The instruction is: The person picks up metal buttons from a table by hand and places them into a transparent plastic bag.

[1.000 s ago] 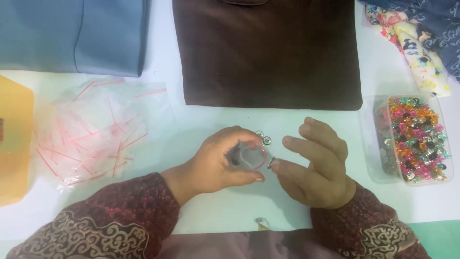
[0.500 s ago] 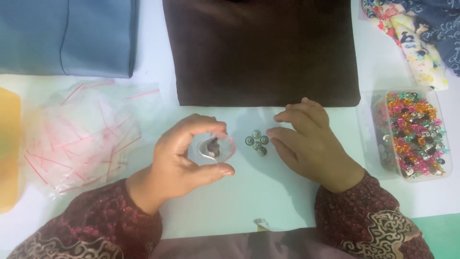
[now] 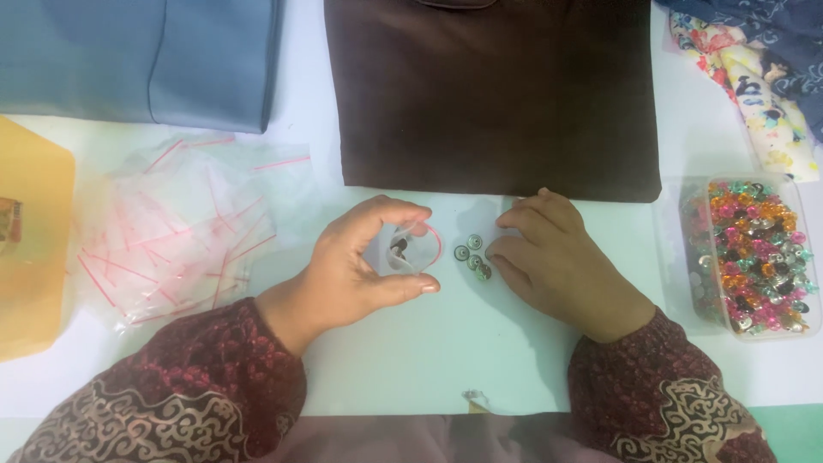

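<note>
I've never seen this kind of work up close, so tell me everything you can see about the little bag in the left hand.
The small clear plastic bag looks thin and glossy, with a red strip along its mouth. The left hand pinches it between thumb and forefinger, holding the mouth open toward the right, just above the pale table. A few small dark round pieces sit inside. More such pieces lie on the table just beside it, under the fingertips of the right hand.

Left hand curls thumb and fingers into an open ring, palm inward; right hand lies palm down, fingertips bent leftward.
</note>
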